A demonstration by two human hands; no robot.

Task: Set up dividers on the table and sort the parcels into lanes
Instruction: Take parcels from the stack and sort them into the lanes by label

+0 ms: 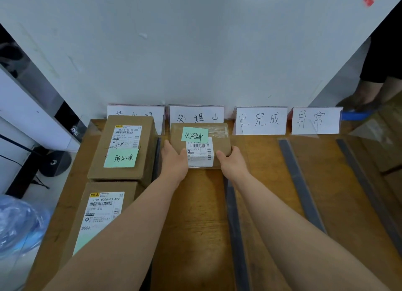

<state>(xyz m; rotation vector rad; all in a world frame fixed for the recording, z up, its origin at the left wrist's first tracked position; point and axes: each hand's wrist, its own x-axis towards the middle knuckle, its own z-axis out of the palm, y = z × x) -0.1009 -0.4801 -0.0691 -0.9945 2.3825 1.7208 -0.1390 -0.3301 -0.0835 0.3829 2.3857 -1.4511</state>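
Reaching across the bench (195,203), I am gripping the small parcel (200,147) between my left hand (174,158) and right hand (232,160) in the second lane; pushing further risks toppling the sign (196,117) behind it.

My left forearm (121,232) covers the lower label of the near parcel (102,216). Behind it, the far parcel (121,147) hides part of the first sign (136,113). Fine label print is illegible. My fingers (168,143) partly disappear behind the small parcel (201,145).
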